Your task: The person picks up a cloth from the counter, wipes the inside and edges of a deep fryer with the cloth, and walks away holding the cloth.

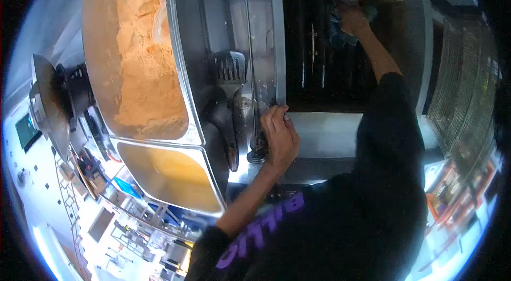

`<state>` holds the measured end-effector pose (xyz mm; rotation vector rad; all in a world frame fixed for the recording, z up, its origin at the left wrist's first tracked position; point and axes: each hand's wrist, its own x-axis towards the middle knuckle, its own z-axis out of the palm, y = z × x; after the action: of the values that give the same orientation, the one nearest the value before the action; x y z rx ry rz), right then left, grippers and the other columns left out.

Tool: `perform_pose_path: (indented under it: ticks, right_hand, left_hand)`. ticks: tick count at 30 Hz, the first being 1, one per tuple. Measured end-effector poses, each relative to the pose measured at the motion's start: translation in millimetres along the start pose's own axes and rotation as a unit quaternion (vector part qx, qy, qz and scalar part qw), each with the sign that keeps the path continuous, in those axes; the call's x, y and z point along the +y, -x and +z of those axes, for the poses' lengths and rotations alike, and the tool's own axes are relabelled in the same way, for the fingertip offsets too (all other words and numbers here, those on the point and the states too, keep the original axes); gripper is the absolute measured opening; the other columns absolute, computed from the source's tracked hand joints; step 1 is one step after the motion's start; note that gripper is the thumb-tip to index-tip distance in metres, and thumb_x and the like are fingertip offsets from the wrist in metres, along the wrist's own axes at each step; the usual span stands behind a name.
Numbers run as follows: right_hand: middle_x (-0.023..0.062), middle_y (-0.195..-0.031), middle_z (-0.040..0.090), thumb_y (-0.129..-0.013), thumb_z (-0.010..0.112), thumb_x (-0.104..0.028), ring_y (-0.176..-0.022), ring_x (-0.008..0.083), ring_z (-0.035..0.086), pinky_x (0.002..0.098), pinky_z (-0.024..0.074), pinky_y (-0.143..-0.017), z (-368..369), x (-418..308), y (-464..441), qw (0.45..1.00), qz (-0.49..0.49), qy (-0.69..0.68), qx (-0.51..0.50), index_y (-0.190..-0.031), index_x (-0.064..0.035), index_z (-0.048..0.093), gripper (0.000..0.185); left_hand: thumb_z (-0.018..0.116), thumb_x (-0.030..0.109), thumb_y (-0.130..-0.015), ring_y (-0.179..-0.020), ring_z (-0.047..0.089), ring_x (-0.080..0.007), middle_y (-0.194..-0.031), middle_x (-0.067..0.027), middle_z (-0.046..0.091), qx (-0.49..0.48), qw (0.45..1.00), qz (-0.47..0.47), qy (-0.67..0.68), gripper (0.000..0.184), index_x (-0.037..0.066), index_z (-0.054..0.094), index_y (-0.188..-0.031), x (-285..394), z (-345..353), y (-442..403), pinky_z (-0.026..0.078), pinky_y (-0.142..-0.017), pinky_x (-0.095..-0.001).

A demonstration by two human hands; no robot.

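My left hand [279, 137] is curled over the metal edge [280, 63] of the counter, its fingers bent and close together. Beside it lie a long thin metal rod [250, 57] and a slotted spatula [231, 68] with a dark handle. Deep in a dark recessed compartment [314, 97], my right hand [352, 21] is closed on a bluish cloth [340, 36] that bunches out around the fingers. Dim light blurs the fingertips there. A thin light strip [313, 49] shows on the compartment's dark floor.
Left of the counter stand a large metal bin [183, 73] of orange-tan powder [149, 68] and a smaller bin [213, 188] with yellowish contents. A wire mesh rack [463, 79] is at the right. A round metal lid or pan [50, 105] is at the far left.
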<state>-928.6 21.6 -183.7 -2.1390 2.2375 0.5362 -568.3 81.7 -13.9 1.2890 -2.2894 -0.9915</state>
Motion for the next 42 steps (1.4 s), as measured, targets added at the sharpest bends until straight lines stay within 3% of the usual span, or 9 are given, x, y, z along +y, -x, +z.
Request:
perform_pose_path:
  ticks: [11, 15, 18, 19, 21, 25, 33, 37, 42]
  right_hand:
    - [0.0128, -0.093, 0.065, -0.073, 0.058, -0.023, -0.094, 0.0273, 0.059, 0.0428, 0.0341, -0.096, -17, -106, 123, 0.907, -0.146, -0.035, -0.393, -0.083, -0.0058, 0.069, 0.022]
    - [0.0163, -0.097, 0.063, -0.071, 0.058, -0.022, -0.092, 0.0314, 0.059, 0.0403, 0.0498, -0.074, -105, -60, 115, 0.845, 0.077, -0.209, -0.487, -0.085, -0.0003, 0.067, 0.028]
    - [0.0183, -0.101, 0.062, -0.07, 0.055, -0.021, -0.093, 0.0325, 0.059, 0.0411, 0.0479, -0.078, -131, 16, 103, 0.865, 0.137, -0.187, -0.444, -0.093, 0.0008, 0.065, 0.033]
    - [0.0216, -0.104, 0.06, -0.073, 0.056, -0.025, -0.1, 0.0344, 0.056, 0.0413, 0.0452, -0.085, -131, 41, 91, 0.861, 0.155, -0.201, -0.44, -0.111, 0.0018, 0.056, 0.047]
    - [0.0261, -0.106, 0.057, -0.073, 0.059, -0.026, -0.098, 0.0363, 0.057, 0.0409, 0.0454, -0.086, -93, 70, 84, 0.917, 0.254, -0.278, -0.129, -0.12, 0.0009, 0.048, 0.055]
    - [0.0247, -0.123, 0.047, -0.079, 0.053, -0.046, -0.113, 0.0386, 0.046, 0.0467, 0.0403, -0.093, 16, 30, 33, 0.936, 0.291, -0.199, 0.022, -0.127, 0.0011, 0.039, 0.068]
    - [0.024, -0.128, 0.041, -0.083, 0.044, -0.048, -0.115, 0.0368, 0.044, 0.0475, 0.0384, -0.095, 3, -32, 91, 0.876, 0.335, -0.255, -0.236, -0.123, 0.0026, 0.044, 0.064]
    - [0.0222, -0.129, 0.042, -0.085, 0.042, -0.044, -0.119, 0.0366, 0.041, 0.0435, 0.0347, -0.1, 91, -64, 161, 0.867, 0.207, -0.315, -0.327, -0.122, -0.0032, 0.047, 0.056]
    - [0.0226, -0.125, 0.047, -0.083, 0.046, -0.04, -0.115, 0.0371, 0.045, 0.0446, 0.0325, -0.1, -14, -66, 160, 0.794, 0.239, -0.376, -0.413, -0.117, -0.0037, 0.053, 0.051]
  left_hand:
    - [0.042, -0.003, -0.086, -0.104, 0.038, -0.0342, -0.108, -0.0205, 0.038, 0.004, 0.999, -0.018, 0.032, 0.023, -0.006, 0.04, -0.109, 3, -2, -1, 0.031, -0.091, -0.0429]
    - [0.041, -0.004, -0.086, -0.105, 0.036, -0.0343, -0.109, -0.0205, 0.036, -0.015, 0.998, -0.039, 0.043, 0.024, -0.006, 0.04, -0.11, 6, -5, -3, 0.031, -0.092, -0.043]
    - [0.04, -0.004, -0.086, -0.104, 0.037, -0.0341, -0.108, -0.0204, 0.037, -0.002, 0.999, -0.027, 0.035, 0.025, -0.005, 0.039, -0.111, 3, -1, -1, 0.032, -0.091, -0.0432]
    - [0.04, -0.004, -0.086, -0.104, 0.037, -0.0341, -0.108, -0.0204, 0.037, -0.007, 0.999, -0.027, 0.034, 0.025, -0.005, 0.039, -0.111, 4, -1, 0, 0.032, -0.091, -0.0432]
    - [0.04, -0.004, -0.086, -0.102, 0.039, -0.034, -0.106, -0.0204, 0.038, 0.005, 1.0, -0.01, 0.015, 0.025, -0.005, 0.038, -0.111, 4, -1, -1, 0.032, -0.09, -0.0434]
    - [0.04, -0.004, -0.086, -0.1, 0.041, -0.0337, -0.105, -0.0204, 0.039, 0.006, 1.0, -0.021, 0.007, 0.025, -0.005, 0.038, -0.111, 8, 1, -3, 0.033, -0.089, -0.043]
    - [0.041, -0.003, -0.086, -0.099, 0.041, -0.0327, -0.105, -0.0203, 0.04, 0.004, 1.0, -0.028, -0.009, 0.024, -0.005, 0.038, -0.11, 5, 2, -1, 0.034, -0.088, -0.042]
    - [0.04, -0.004, -0.086, -0.097, 0.042, -0.0316, -0.105, -0.0196, 0.04, 0.014, 1.0, -0.014, -0.003, 0.024, -0.004, 0.038, -0.11, 9, 0, -4, 0.034, -0.087, -0.0413]
    - [0.037, -0.004, -0.087, -0.095, 0.042, -0.0294, -0.105, -0.0184, 0.038, 0.01, 1.0, -0.014, -0.004, 0.024, -0.004, 0.038, -0.111, 9, 0, -4, 0.036, -0.085, -0.0387]
